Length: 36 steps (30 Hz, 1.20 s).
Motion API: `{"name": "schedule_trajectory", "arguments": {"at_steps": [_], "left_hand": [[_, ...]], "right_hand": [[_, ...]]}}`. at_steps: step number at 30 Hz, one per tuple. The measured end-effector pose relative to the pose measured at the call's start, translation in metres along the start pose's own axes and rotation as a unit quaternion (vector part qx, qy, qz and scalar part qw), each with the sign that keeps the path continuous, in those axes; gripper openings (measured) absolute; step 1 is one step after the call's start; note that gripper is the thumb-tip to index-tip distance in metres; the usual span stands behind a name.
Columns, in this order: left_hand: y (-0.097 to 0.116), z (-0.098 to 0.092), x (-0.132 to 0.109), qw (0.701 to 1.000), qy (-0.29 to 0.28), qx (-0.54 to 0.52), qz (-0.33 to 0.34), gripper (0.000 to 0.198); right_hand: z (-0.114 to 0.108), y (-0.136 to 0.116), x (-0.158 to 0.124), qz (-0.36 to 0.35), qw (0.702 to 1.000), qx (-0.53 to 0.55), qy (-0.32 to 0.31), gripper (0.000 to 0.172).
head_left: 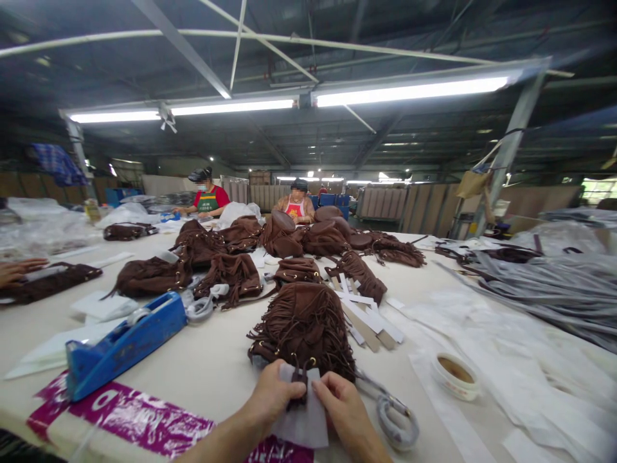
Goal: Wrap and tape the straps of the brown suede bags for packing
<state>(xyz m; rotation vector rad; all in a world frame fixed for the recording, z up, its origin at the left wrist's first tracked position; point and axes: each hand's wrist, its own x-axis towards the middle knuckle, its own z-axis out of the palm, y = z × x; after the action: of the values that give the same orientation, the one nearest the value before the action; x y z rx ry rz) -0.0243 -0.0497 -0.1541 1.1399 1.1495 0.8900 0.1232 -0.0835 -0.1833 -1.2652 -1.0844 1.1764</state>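
Note:
A dark brown fringed drawstring bag (308, 315) lies in front of me, its eyeleted edge toward me. At that edge, brown cord ends (297, 395) rest on a translucent white paper sheet (313, 421). My left hand (274, 392) is closed from the left, the thumb pressing the cord ends against the sheet. On the right, my right hand (340, 399) pinches the sheet's other edge between thumb and fingers. The sheet stands partly folded up beside the cord. A wrapped strap with a metal clasp (398, 418) lies to the right of my right hand.
Left is a blue tape dispenser (128, 341) beside purple printed plastic (135, 415). A tape roll (456, 376) and white sheets (520, 366) lie right. Behind are card strips (366, 315) and several brown bags (231, 276). Another person's hand (22, 270) is at far left; two people (209, 196) work opposite.

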Motion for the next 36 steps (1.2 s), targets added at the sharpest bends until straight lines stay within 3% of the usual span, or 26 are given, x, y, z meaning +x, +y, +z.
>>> {"name": "schedule_trajectory", "arguments": {"at_steps": [4,6,10,16,21,27,30,33,36], "left_hand": [[0.004,0.001,-0.003,1.0,0.01,-0.011,0.006,0.023],[0.004,0.002,-0.004,1.0,0.01,-0.016,0.007,0.024],[0.002,0.005,-0.003,1.0,0.002,-0.028,0.011,0.028],[-0.002,0.005,-0.002,0.998,-0.043,-0.044,0.012,0.033],[0.008,0.002,-0.012,0.992,-0.11,-0.059,-0.012,0.016],[0.026,-0.026,-0.02,0.957,-0.257,-0.122,-0.055,0.021],[0.018,-0.031,-0.015,0.962,-0.225,-0.131,-0.087,0.021],[0.003,-0.023,-0.007,0.982,-0.141,-0.095,-0.079,0.036],[-0.006,-0.013,0.001,0.99,-0.104,-0.06,-0.07,0.044]], "right_hand": [[0.001,-0.002,-0.005,0.064,0.985,0.135,-0.091,0.05],[0.001,-0.003,-0.004,0.062,0.984,0.149,-0.081,0.047],[0.004,-0.008,0.001,0.048,0.996,0.068,-0.026,0.046],[0.012,-0.012,0.007,0.083,0.995,0.047,-0.031,0.037],[0.016,-0.011,0.009,0.05,0.999,0.019,-0.004,0.029],[0.012,-0.014,0.009,-0.023,0.999,-0.033,0.012,0.024],[0.013,-0.013,0.008,-0.048,0.997,-0.052,0.004,0.022],[0.017,-0.012,0.006,-0.067,0.996,-0.063,-0.006,0.019],[0.021,-0.011,0.004,-0.088,0.993,-0.084,0.003,0.017]]}}
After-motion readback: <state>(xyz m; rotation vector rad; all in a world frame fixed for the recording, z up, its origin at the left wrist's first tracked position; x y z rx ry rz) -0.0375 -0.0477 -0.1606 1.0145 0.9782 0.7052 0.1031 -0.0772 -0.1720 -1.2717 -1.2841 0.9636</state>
